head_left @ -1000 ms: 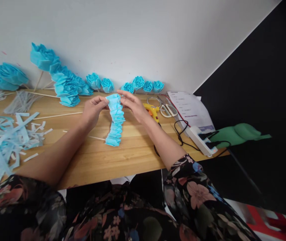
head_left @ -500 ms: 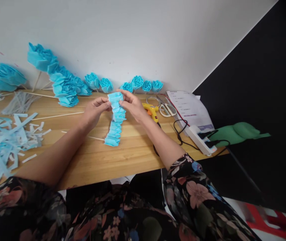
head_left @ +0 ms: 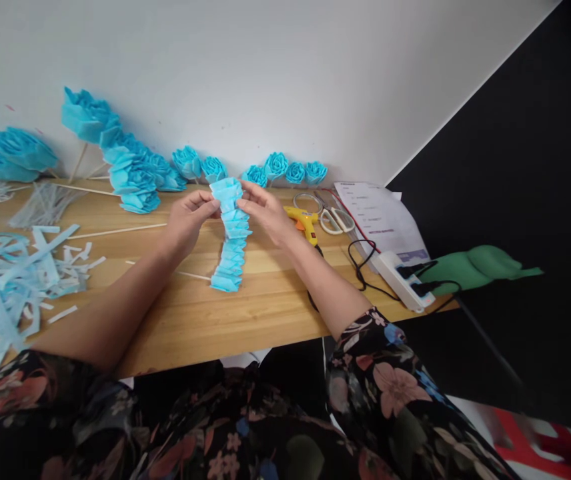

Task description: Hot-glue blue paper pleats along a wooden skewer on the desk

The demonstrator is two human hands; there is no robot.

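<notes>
A light blue pleated paper strip (head_left: 232, 241) hangs between my hands, its lower end down by the table. My left hand (head_left: 190, 217) pinches its left edge near the top, thumb in front. On the opposite edge, my right hand (head_left: 267, 212) grips it the same way, fingers partly behind the paper. A thin stick (head_left: 193, 274) lies on the table, one end meeting the strip's lower part. Just right of my right hand is a yellow glue gun (head_left: 304, 222).
Blue paper flowers (head_left: 133, 177) on sticks line the wall. Paper scraps (head_left: 15, 280) spread at the left. Right of the glue gun lie white-handled scissors (head_left: 336, 221), a printed sheet (head_left: 383, 217) and a white power strip (head_left: 404, 281) with black cables.
The strip's top end has tipped slightly left and away from me. Both hands keep their pinch with only small finger shifts. The whole view has shifted slightly.
</notes>
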